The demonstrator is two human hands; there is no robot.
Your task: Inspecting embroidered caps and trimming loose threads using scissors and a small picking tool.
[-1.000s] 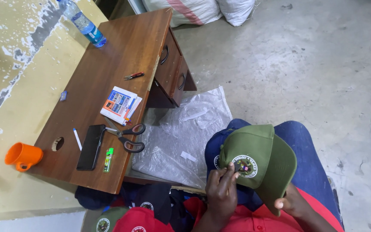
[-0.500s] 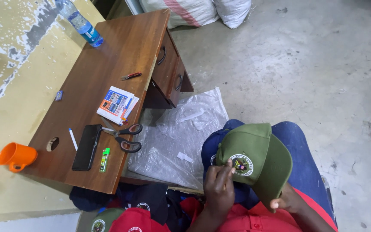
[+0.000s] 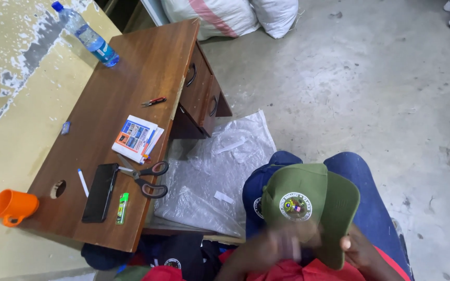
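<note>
Cap: green cap (image 3: 308, 200) with a round embroidered badge on its front, lower right of centre in the frame, held over the person's lap above blue trousers.
Right hand: right hand (image 3: 358, 250) at the cap's lower right edge; the thumb lies on the brim's rim, the fingers are tucked behind the brim, so it grips the brim between thumb and fingers.
Left hand: left hand (image 3: 277, 244) just below the badge, touching or nearly touching the cap's front; motion blur hides whether its fingers are spread, closed or pinching anything.
Hidden parts: the cap's inside and back face away from the camera; both wrists run off the bottom edge.
Desk: brown wooden desk (image 3: 131, 99) at left, its drawers facing the floor side.
On desk: scissors (image 3: 144, 177) with dark handles, black phone (image 3: 100, 192), green lighter (image 3: 122, 208), white pen (image 3: 83, 182), printed leaflets (image 3: 136, 138), small red-handled tool (image 3: 153, 102), water bottle (image 3: 87, 35) at upper left.
Beside desk: orange cup (image 3: 12, 206) at the left edge.
Floor: clear plastic sheet (image 3: 214, 177) between desk and cap; white sacks (image 3: 230, 13) along the top edge.
Lower edge: further caps, dark and red, partly cut off.
</note>
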